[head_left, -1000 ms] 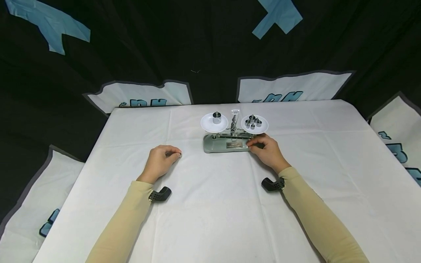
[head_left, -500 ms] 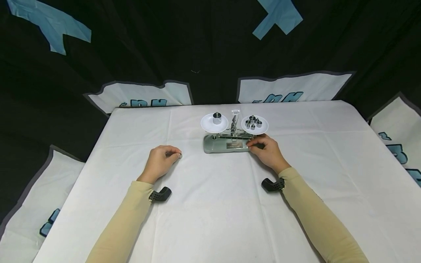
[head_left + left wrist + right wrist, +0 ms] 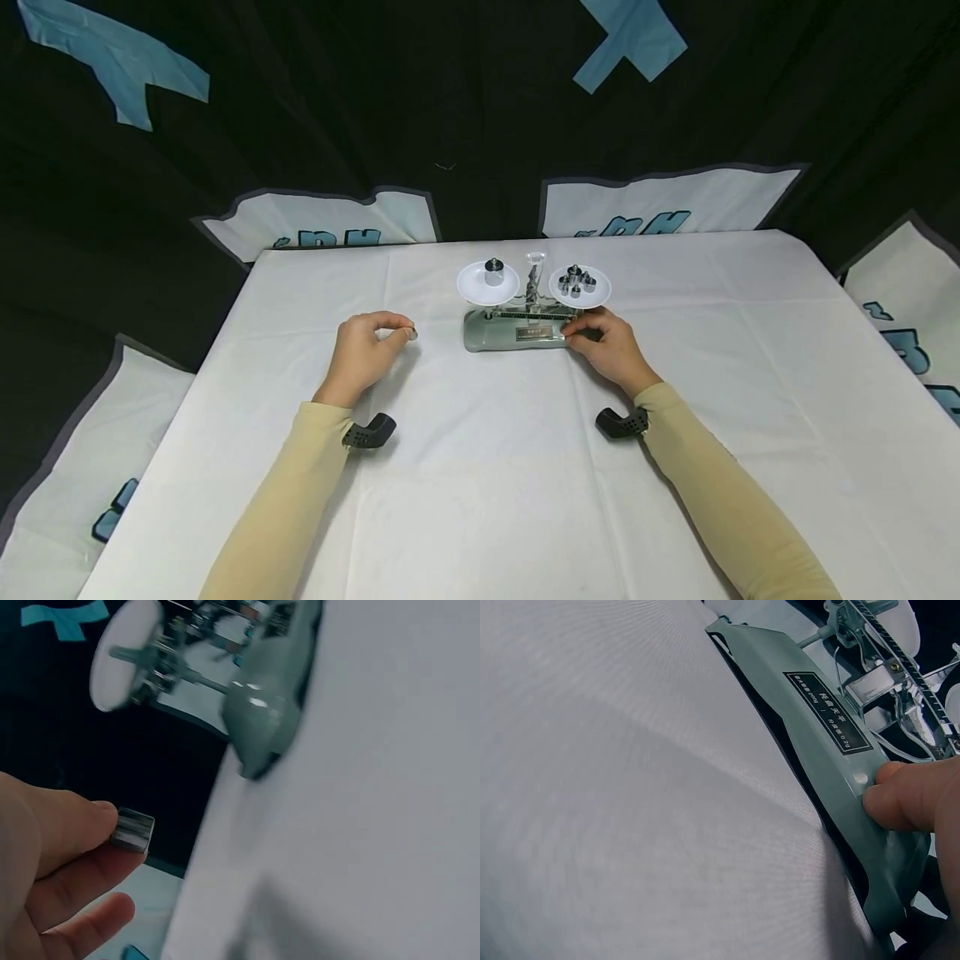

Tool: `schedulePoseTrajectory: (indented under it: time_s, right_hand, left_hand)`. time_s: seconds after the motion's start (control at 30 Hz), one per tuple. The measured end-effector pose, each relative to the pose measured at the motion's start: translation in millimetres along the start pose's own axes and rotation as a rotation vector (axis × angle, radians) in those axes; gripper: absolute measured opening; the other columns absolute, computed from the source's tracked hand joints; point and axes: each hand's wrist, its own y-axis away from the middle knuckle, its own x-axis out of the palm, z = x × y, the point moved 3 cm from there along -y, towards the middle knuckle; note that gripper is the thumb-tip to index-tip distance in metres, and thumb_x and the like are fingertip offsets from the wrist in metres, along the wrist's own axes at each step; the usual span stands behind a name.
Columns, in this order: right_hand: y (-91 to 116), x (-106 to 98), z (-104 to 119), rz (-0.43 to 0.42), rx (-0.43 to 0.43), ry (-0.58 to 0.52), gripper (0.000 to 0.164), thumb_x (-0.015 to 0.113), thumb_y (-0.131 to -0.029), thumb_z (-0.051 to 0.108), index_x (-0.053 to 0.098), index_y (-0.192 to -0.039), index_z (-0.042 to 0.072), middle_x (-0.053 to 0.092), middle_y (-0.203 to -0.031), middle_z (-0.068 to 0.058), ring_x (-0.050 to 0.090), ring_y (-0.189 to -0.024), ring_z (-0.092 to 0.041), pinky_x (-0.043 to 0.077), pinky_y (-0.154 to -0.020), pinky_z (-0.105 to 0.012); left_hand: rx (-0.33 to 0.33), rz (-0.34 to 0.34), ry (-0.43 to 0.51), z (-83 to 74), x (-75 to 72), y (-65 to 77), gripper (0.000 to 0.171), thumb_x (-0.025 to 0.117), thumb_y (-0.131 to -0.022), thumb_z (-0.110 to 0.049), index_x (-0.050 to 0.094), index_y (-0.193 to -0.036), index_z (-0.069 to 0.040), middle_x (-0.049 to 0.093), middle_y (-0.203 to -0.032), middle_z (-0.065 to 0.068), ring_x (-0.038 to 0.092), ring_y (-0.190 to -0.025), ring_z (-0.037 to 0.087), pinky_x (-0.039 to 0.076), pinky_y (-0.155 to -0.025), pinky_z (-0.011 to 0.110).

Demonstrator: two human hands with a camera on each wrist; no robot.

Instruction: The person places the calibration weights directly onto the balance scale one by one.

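My left hand pinches a small shiny metal weight between thumb and fingertips, raised over the cloth to the left of a green two-pan balance scale. My right hand grips the right end of the scale's base, with fingertips on its top near the label. On the scale's left pan stands one large knobbed weight. Several smaller metal weights stand together on the right pan.
The table is covered with a white cloth. Behind it hangs a black curtain with blue tape and white lettered panels. Black wrist cameras sit on both wrists.
My left hand has lifted a little off the cloth with the metal weight, which now shows more at the fingertips. The right hand and the scale have stayed in place.
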Motion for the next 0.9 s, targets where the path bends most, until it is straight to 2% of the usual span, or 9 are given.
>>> schedulePoseTrajectory:
  time_s: [0.07, 0.17, 0.23, 0.33, 0.37, 0.43, 0.53, 0.73, 0.9]
  right_hand:
    - [0.3, -0.4, -0.3, 0.000, 0.001, 0.004, 0.013, 0.069, -0.086, 0.000, 0.077, -0.097, -0.002, 0.066, -0.121, -0.021, 0.059, -0.120, -0.038, 0.040, -0.113, -0.049]
    - [0.7, -1.0, -0.5, 0.001, 0.003, 0.005, 0.014, 0.069, -0.086, 0.000, 0.077, -0.097, -0.003, 0.065, -0.120, -0.021, 0.059, -0.119, -0.038, 0.040, -0.113, -0.048]
    - [0.7, -1.6, -0.5, -0.001, 0.003, 0.007, 0.014, 0.069, -0.086, 0.000, 0.077, -0.097, -0.003, 0.066, -0.120, -0.022, 0.059, -0.119, -0.038, 0.040, -0.113, -0.048]
    - [1.0, -2.3, -0.5, -0.001, 0.003, 0.006, 0.014, 0.069, -0.086, -0.001, 0.077, -0.097, -0.003, 0.065, -0.120, -0.022, 0.059, -0.119, -0.038, 0.040, -0.112, -0.048]
    - [1.1, -2.4, -0.4, -0.001, 0.002, 0.007, 0.014, 0.069, -0.086, -0.001, 0.077, -0.097, -0.003, 0.065, -0.120, -0.022, 0.059, -0.119, -0.038, 0.040, -0.112, -0.049]
    - [1.5, -2.4, 0.1, 0.001, 0.002, 0.003, 0.013, 0.069, -0.086, -0.001, 0.076, -0.097, -0.003, 0.065, -0.120, -0.022, 0.059, -0.119, -0.038, 0.040, -0.113, -0.049]
    - [2.2, -2.0, 0.8, 0.004, 0.004, -0.002, 0.013, 0.069, -0.087, -0.001, 0.076, -0.097, -0.003, 0.065, -0.121, -0.022, 0.059, -0.120, -0.038, 0.040, -0.114, -0.050]
    - [2.7, -0.6, 2.5, 0.008, -0.001, -0.008, 0.013, 0.068, -0.087, -0.001, 0.076, -0.098, -0.003, 0.065, -0.121, -0.022, 0.059, -0.120, -0.039, 0.041, -0.113, -0.051]
    - [2.3, -0.1, 5.1, 0.006, -0.002, -0.008, 0.013, 0.068, -0.087, 0.000, 0.076, -0.097, -0.003, 0.065, -0.121, -0.022, 0.059, -0.119, -0.039, 0.041, -0.113, -0.051]
  left_hand:
    - [-0.002, -0.011, 0.002, -10.0, -4.6, -5.0, 0.016, 0.066, -0.094, -0.013, 0.079, -0.100, -0.005, 0.078, -0.106, 0.015, 0.036, -0.048, 0.013, 0.038, -0.063, 0.031]
    - [0.013, -0.022, -0.007, -24.2, -9.5, -13.0, 0.016, 0.066, -0.094, -0.013, 0.078, -0.100, -0.005, 0.078, -0.107, 0.015, 0.033, -0.046, 0.012, 0.039, -0.065, 0.031]
    - [0.023, -0.023, -0.005, -33.0, -11.2, -18.3, 0.016, 0.066, -0.094, -0.013, 0.078, -0.101, -0.004, 0.078, -0.106, 0.015, 0.043, -0.054, 0.015, 0.041, -0.071, 0.032]
    - [0.032, -0.017, 0.012, -45.2, -11.9, -26.3, 0.017, 0.065, -0.094, -0.012, 0.078, -0.101, -0.004, 0.078, -0.105, 0.015, 0.059, -0.079, 0.022, 0.043, -0.083, 0.034]
    - [0.032, -0.013, 0.018, -49.2, -11.4, -28.7, 0.017, 0.065, -0.094, -0.013, 0.078, -0.102, -0.004, 0.078, -0.105, 0.015, 0.061, -0.089, 0.023, 0.043, -0.085, 0.035]
    - [0.036, -0.007, 0.030, -57.2, -9.8, -33.4, 0.018, 0.065, -0.094, -0.013, 0.078, -0.102, -0.003, 0.078, -0.104, 0.014, 0.063, -0.098, 0.026, 0.045, -0.085, 0.036]
    - [0.057, -0.008, 0.035, -68.9, -5.0, -40.4, 0.018, 0.065, -0.094, -0.013, 0.078, -0.103, -0.003, 0.078, -0.104, 0.014, 0.064, -0.101, 0.027, 0.046, -0.084, 0.038]
    - [0.100, 0.004, 0.047, -84.6, 8.6, -51.3, 0.019, 0.065, -0.092, -0.011, 0.078, -0.104, -0.002, 0.078, -0.107, 0.015, 0.066, -0.112, 0.030, 0.050, -0.096, 0.046]
    - [0.093, 0.027, 0.069, -88.9, 19.7, -57.2, 0.019, 0.065, -0.092, -0.011, 0.078, -0.104, -0.002, 0.078, -0.109, 0.014, 0.066, -0.112, 0.029, 0.051, -0.092, 0.042]
